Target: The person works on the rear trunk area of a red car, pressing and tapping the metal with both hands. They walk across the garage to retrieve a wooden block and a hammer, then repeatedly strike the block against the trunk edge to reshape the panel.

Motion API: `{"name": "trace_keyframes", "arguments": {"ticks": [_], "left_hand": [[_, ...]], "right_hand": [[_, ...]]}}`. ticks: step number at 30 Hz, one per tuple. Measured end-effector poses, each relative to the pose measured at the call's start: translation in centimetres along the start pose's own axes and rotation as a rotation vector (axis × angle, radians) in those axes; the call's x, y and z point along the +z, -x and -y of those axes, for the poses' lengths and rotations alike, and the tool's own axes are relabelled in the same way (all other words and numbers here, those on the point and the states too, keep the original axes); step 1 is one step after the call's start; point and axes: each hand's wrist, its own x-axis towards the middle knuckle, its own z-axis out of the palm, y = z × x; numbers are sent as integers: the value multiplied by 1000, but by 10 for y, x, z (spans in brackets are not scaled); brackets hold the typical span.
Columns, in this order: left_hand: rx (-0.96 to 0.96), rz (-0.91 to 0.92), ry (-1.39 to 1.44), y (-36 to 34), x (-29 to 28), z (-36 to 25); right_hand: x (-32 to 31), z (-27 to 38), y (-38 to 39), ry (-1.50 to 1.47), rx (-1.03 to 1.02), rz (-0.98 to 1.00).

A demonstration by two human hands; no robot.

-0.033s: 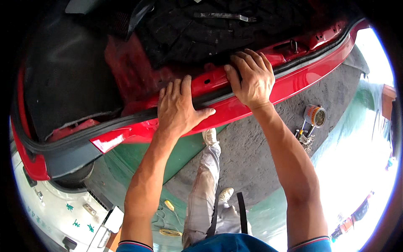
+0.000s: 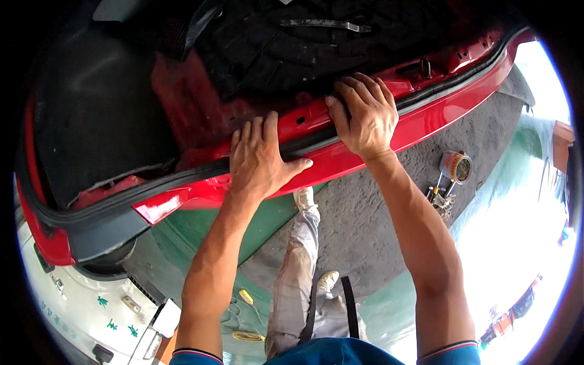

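Left hand [image 2: 258, 161] lies flat, fingers spread wide, palm down on the black seal [image 2: 182, 176] where it crosses the red sill [image 2: 438, 112] of the open trunk. It grips nothing, only presses. Right hand [image 2: 364, 115] sits further along the same edge, fingers curled over the seal and into the trunk side, thumb on the outer face, a narrow hooked hold on the lip.

Between the 2 hands the seal looks seated on the flange; toward the person's left it runs on around the corner, above a grey bumper piece [image 2: 103, 234].

Judging by this, the seal is being pressed home along the sill, section by section. The next move calls for firm downward pressure, then sliding 1 hand along to the next stretch, keeping the strip straight on the flange.

Inside lies a black tyre [image 2: 316, 45] with a metal bar [image 2: 325, 24] on top. Below, a tin [image 2: 456, 167] with small tools stands on the grey floor [image 2: 365, 225].
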Motion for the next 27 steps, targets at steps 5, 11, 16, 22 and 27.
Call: {"name": "trace_keyframes", "arguments": {"ticks": [5,11,16,22,27], "left_hand": [[13,-21,67,-3,-3,-2],[4,-23,74,-8,-3,-1],[1,-8,62,-10,-3,-3],[-15,-63,69,-2,-3,-12],[-39,-340,251,35,18,-47]], "right_hand": [[-3,-1,-2,15,39,65],[-2,-1,-7,-8,56,67],[-2,-3,-9,-42,73,61],[-2,-7,-5,-92,63,75],[-5,-10,-8,-111,49,123]]}}
